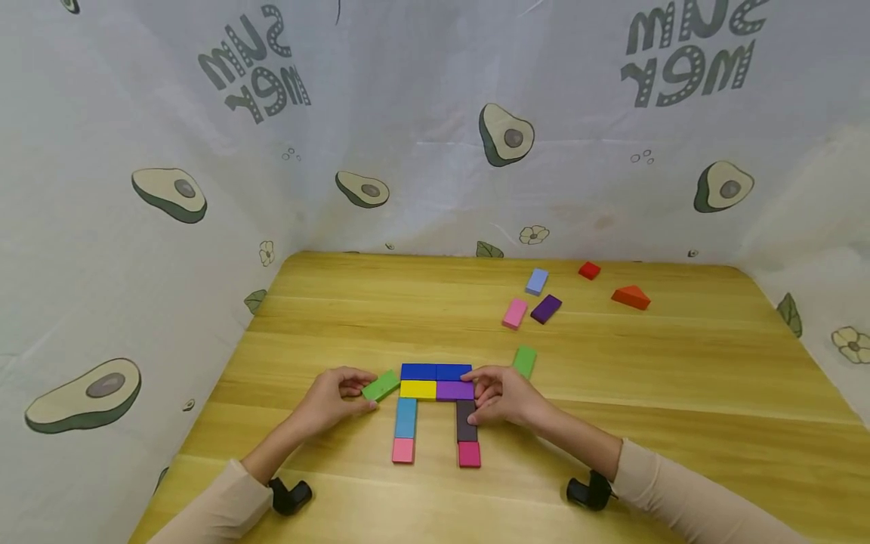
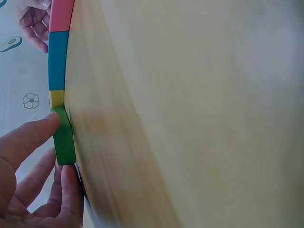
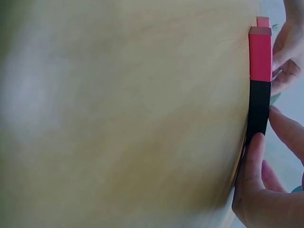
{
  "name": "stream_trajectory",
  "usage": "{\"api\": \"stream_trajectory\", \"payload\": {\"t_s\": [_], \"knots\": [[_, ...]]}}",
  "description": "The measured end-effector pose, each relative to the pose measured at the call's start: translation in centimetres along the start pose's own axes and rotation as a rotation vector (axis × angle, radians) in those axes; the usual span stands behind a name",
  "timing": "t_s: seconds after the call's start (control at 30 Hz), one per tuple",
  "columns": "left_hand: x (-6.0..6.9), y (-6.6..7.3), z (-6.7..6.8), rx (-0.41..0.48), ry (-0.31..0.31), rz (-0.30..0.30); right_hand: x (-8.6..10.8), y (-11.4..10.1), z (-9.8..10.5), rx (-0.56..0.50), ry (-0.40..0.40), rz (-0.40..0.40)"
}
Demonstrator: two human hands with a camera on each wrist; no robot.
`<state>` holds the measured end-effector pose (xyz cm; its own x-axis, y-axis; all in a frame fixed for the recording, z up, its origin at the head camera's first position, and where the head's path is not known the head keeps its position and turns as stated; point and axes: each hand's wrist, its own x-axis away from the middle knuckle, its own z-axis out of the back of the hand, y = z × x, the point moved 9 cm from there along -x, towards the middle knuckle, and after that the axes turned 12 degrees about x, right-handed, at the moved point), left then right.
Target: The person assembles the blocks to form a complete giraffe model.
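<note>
My left hand (image 1: 331, 400) pinches a green block (image 1: 382, 385) lying slanted just left of the flat block arrangement. In the left wrist view, the near end of this green block (image 2: 64, 137) is between my thumb and fingers. Two blue blocks (image 1: 436, 372) form the arrangement's top row, above a yellow block (image 1: 418, 390) and a purple block (image 1: 454, 391). My right hand (image 1: 506, 397) touches the arrangement's right side, index finger near the blue and purple blocks, thumb on the black block (image 1: 466, 427). A teal block (image 1: 405, 418) forms the left leg.
A pink block (image 1: 403, 451) and a magenta block (image 1: 469, 455) end the legs. Another green block (image 1: 524, 361) lies behind my right hand. Farther back are light-blue (image 1: 537, 281), pink (image 1: 514, 313), dark purple (image 1: 547, 309) and red (image 1: 589, 270) blocks, and an orange-red triangle (image 1: 631, 297).
</note>
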<state>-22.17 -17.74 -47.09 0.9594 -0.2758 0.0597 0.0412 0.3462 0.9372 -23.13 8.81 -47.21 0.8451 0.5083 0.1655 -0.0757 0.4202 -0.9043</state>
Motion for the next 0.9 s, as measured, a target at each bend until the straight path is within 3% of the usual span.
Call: {"api": "stream_trajectory", "payload": {"t_s": [0.5,0.67,0.9], "knots": [[0.0,0.3,-0.1,-0.039,-0.011,-0.013,0.1,0.2,-0.2,0.017,-0.01,0.017],[-0.5,1.0,-0.1,-0.081,0.002,-0.046,0.1,0.0,0.0,0.052,-0.007,0.045],[-1.4,2.4,-1.0,-0.072,-0.034,-0.102,0.2,0.1,0.5,0.02,-0.013,0.002]]}}
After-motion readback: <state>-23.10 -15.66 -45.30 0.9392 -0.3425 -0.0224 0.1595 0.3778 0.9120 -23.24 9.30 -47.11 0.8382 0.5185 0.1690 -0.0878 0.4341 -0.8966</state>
